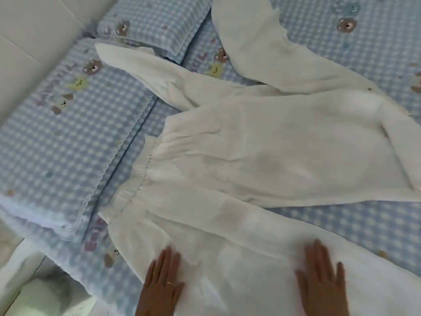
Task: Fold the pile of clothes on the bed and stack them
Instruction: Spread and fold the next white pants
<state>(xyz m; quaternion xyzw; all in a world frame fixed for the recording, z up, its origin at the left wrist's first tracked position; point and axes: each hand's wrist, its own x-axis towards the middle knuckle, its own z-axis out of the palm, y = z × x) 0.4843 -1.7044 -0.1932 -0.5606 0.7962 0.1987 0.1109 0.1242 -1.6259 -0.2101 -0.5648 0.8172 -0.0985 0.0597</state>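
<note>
White trousers with an elastic waistband [262, 160] lie spread across the bed, waistband toward the left and one leg running along the near edge. My left hand [163, 281] lies flat with straight fingers on the near part of the trousers below the waistband. My right hand [323, 279] presses flat on the near leg, fingers spread. A second white garment [257, 39] lies farther back, its lower end meeting the trousers at the right. A white strip of cloth [141, 65] stretches from the trousers toward the pillows.
The bed sheet [355, 224] is blue gingham with bear prints. Two matching pillows [68, 115] [155, 21] lie at the left and back left. A pale padded headboard [29, 33] rises at the far left. The bed's near left corner [34, 281] drops off.
</note>
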